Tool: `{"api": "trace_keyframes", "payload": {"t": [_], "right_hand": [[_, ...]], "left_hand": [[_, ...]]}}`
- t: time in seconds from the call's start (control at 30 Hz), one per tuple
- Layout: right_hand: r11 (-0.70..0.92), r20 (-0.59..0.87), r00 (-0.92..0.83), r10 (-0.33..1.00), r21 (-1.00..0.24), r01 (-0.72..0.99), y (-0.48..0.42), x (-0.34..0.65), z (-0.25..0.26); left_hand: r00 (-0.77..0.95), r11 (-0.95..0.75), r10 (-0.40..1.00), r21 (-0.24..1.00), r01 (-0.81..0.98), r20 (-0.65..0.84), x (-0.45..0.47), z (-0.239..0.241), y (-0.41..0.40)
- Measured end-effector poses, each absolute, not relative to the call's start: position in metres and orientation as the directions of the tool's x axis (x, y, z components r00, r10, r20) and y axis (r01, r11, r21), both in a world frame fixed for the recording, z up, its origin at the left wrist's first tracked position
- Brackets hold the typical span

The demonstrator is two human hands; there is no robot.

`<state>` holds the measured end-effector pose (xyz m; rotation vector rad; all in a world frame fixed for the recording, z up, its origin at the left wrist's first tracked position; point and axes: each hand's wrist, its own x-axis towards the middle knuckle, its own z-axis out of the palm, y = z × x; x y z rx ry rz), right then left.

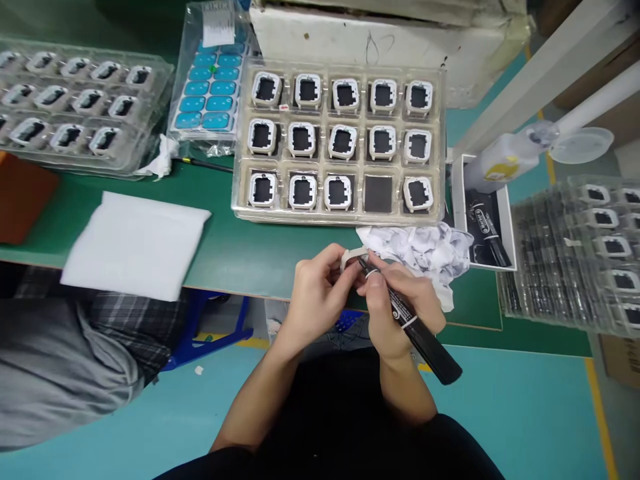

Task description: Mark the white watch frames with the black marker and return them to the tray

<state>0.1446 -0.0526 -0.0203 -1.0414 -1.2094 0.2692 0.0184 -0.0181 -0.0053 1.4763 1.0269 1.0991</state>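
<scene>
Between the fingertips of my left hand (320, 293) is a small whitish watch case frame (355, 254), tilted on its edge. My right hand (400, 300) is closed around a black marker pen (420, 340), its tip against or very close to the frame's inner side. Fingers of both hands cover part of the frame. Just beyond my hands lies a clear plastic tray (340, 217) with rows of similar frames. One pocket (379, 193) in its front row holds no frame and shows a dark bottom.
Crumpled white paper (425, 250) lies right of my hands. A white box (507, 233) holds a bottle (505, 160) and another marker (487, 230). More stacked trays (565, 260) stand right, others (100, 113) left. White foam sheet (135, 240) and blue parts pack (210, 87) lie left; a person (65, 360) sits nearby.
</scene>
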Motion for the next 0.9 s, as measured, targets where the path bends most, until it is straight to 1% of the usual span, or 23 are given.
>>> {"api": "trace_keyframes", "payload": {"t": [0.23, 0.43, 0.57, 0.63, 0.8, 0.9], "right_hand": [[0.518, 0.633, 0.395, 0.666, -0.773, 0.366, -0.0529, 0.1451, -0.0230], [0.515, 0.646, 0.399, 0.651, -0.762, 0.393, -0.0518, 0.1447, -0.0214], [0.521, 0.685, 0.345, 0.641, -0.719, 0.460, -0.0507, 0.1444, -0.0166], [0.502, 0.674, 0.346, 0.652, -0.726, 0.470, -0.0512, 0.1440, -0.0162], [0.498, 0.672, 0.387, 0.631, -0.733, 0.463, -0.0516, 0.1425, -0.0184], [0.540, 0.724, 0.348, 0.596, -0.682, 0.493, -0.0490, 0.1425, -0.0179]], "left_hand": [[0.216, -0.218, 0.957, 0.972, 0.093, 0.194, 0.0211, -0.0069, -0.0177], [0.209, -0.272, 0.948, 0.950, 0.155, 0.238, 0.0221, -0.0078, -0.0188], [0.210, -0.251, 0.956, 0.943, 0.219, 0.206, 0.0214, -0.0068, -0.0190], [0.209, -0.234, 0.960, 0.942, 0.242, 0.185, 0.0213, -0.0058, -0.0189], [0.205, -0.232, 0.961, 0.947, 0.224, 0.186, 0.0234, -0.0039, -0.0194], [0.201, -0.234, 0.961, 0.942, 0.241, 0.187, 0.0238, -0.0039, -0.0199]]}}
